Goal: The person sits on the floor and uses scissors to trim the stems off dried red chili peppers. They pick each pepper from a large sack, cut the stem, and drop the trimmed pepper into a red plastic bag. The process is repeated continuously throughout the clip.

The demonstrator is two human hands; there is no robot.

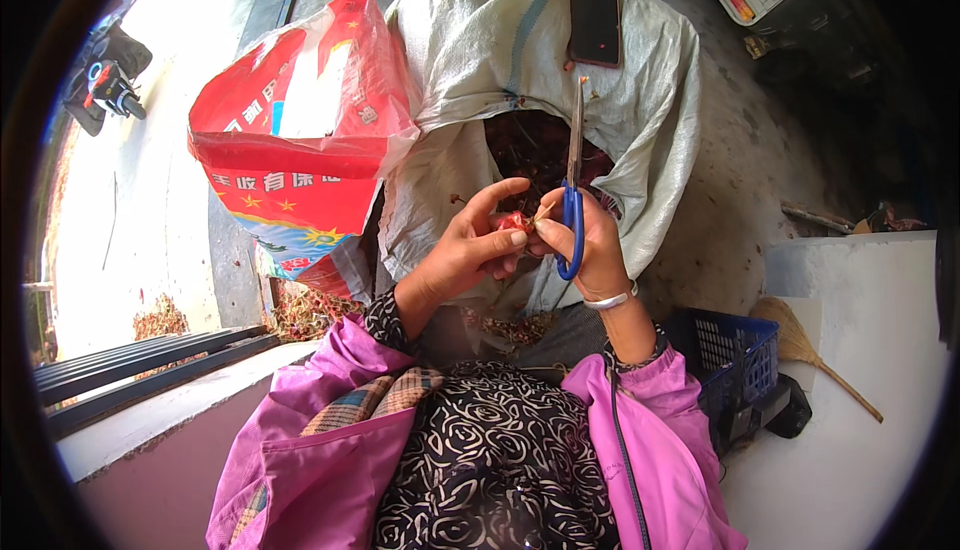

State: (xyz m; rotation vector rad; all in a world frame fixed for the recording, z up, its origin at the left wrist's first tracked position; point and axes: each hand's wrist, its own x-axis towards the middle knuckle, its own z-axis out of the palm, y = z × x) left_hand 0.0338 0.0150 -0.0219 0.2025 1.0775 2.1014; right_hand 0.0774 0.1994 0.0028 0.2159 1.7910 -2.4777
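In front of my chest, my left hand [480,238] holds a small wrinkled red pod [514,221] that looks like a dried chili pepper. My right hand [592,238] pinches its pale stem end between thumb and finger. Scissors with blue handles [571,242] hang on that same hand, their blades [576,133] pointing away from me and looking closed. Just beyond both hands, a white woven sack [465,47] gapes open. Dark red contents [529,145] show inside its mouth, partly covered by my fingers.
A smartphone [595,24] lies on the sack. To the left stands a red printed plastic bag [300,160]. At right are a blue plastic crate [739,355] and a straw broom [787,328]. Dark metal bars [157,362] edge the lower left; a scooter [112,88] stands outside.
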